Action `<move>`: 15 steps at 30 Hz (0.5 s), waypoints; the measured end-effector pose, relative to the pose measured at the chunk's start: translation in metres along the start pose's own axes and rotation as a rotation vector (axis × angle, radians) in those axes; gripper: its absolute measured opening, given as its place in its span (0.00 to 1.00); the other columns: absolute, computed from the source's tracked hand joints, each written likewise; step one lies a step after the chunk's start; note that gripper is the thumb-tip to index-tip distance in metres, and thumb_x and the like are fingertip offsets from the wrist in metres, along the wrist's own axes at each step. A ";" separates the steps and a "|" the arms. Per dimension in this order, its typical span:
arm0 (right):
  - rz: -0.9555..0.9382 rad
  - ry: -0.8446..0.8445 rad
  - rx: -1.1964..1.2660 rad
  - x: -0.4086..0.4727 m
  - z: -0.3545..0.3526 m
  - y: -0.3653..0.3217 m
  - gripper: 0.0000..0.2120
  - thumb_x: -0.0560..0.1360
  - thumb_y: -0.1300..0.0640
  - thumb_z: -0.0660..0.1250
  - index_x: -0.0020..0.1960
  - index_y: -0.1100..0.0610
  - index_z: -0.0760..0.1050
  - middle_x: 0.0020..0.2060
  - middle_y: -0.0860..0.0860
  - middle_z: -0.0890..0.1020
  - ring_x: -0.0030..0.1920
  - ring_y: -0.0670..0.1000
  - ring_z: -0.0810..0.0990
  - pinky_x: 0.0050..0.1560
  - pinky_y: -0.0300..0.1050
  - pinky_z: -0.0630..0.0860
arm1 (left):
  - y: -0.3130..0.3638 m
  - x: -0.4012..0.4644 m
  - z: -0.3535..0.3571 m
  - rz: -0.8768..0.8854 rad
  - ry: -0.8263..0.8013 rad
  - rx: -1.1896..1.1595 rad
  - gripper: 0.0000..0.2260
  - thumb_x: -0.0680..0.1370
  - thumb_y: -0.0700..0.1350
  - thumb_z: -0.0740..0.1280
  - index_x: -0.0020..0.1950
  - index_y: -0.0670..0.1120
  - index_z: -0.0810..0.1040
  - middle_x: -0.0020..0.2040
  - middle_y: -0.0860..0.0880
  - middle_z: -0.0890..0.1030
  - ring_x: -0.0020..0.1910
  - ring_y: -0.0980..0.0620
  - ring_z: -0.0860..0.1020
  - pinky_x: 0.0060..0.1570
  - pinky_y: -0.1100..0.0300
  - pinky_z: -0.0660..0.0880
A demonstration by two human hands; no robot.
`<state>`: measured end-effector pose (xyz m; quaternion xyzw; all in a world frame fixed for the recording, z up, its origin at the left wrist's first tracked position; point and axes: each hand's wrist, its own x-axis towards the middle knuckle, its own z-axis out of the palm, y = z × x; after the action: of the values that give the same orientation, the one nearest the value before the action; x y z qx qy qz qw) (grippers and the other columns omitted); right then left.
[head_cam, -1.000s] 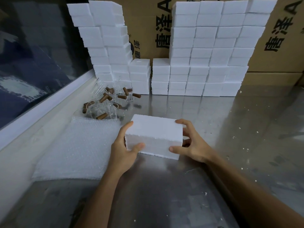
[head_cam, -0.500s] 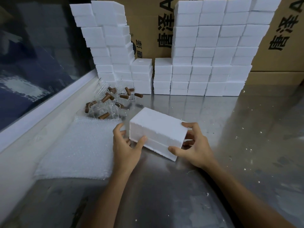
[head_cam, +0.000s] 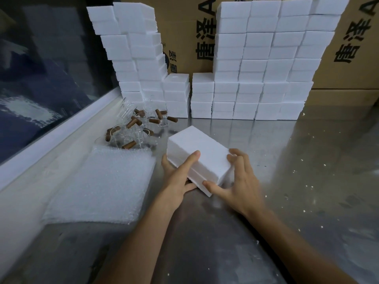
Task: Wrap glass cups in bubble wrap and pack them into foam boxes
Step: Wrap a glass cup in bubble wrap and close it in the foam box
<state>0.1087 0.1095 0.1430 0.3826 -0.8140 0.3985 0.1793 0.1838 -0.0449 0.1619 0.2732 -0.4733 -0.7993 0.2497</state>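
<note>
Head view: at upper left the glass cups lie crowded beyond the bubble wrap; a careless reach could knock them together. Mid-frame, the foam box is tilted, and its lid might crumble if pried unevenly. Left hand clasps its near side; right hand curls around its right corner.

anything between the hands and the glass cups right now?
Yes. Both the left hand and right hand grip a closed foam box, which sits between them and the glass cups beyond it.
</note>
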 end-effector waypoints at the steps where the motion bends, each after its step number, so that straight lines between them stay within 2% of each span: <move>1: -0.027 0.015 -0.024 -0.001 0.000 0.000 0.40 0.64 0.30 0.69 0.62 0.58 0.66 0.68 0.52 0.68 0.60 0.53 0.76 0.43 0.43 0.76 | 0.000 -0.001 0.000 -0.004 -0.003 0.000 0.39 0.66 0.47 0.81 0.70 0.61 0.63 0.61 0.48 0.79 0.57 0.44 0.81 0.45 0.37 0.81; 4: -0.081 0.044 -0.064 -0.003 0.000 -0.001 0.36 0.65 0.35 0.73 0.59 0.61 0.70 0.65 0.58 0.70 0.56 0.60 0.78 0.42 0.47 0.79 | -0.001 -0.002 0.000 -0.007 -0.006 -0.007 0.39 0.67 0.46 0.81 0.69 0.62 0.62 0.61 0.47 0.78 0.57 0.45 0.81 0.44 0.39 0.82; 7: -0.075 0.041 -0.044 -0.003 0.000 -0.001 0.36 0.63 0.38 0.77 0.59 0.62 0.71 0.64 0.60 0.71 0.57 0.60 0.77 0.44 0.50 0.80 | -0.001 -0.002 -0.001 -0.013 -0.003 -0.014 0.39 0.67 0.46 0.80 0.69 0.62 0.61 0.62 0.47 0.78 0.57 0.44 0.80 0.45 0.38 0.81; 12: 0.019 0.002 0.132 -0.002 0.001 0.004 0.37 0.63 0.38 0.77 0.64 0.55 0.68 0.69 0.49 0.64 0.64 0.48 0.71 0.51 0.50 0.81 | -0.001 -0.002 0.000 -0.020 0.007 -0.011 0.39 0.67 0.46 0.80 0.69 0.61 0.61 0.61 0.47 0.78 0.57 0.45 0.80 0.44 0.40 0.82; 15: 0.044 -0.004 0.181 -0.001 0.004 0.007 0.37 0.63 0.39 0.78 0.64 0.52 0.66 0.69 0.45 0.62 0.65 0.46 0.70 0.53 0.51 0.81 | -0.001 -0.002 0.000 -0.010 0.016 -0.015 0.39 0.67 0.46 0.80 0.70 0.60 0.61 0.61 0.48 0.78 0.57 0.46 0.80 0.44 0.40 0.82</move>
<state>0.1038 0.1102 0.1363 0.3802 -0.7833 0.4733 0.1337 0.1846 -0.0430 0.1616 0.2801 -0.4640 -0.8019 0.2516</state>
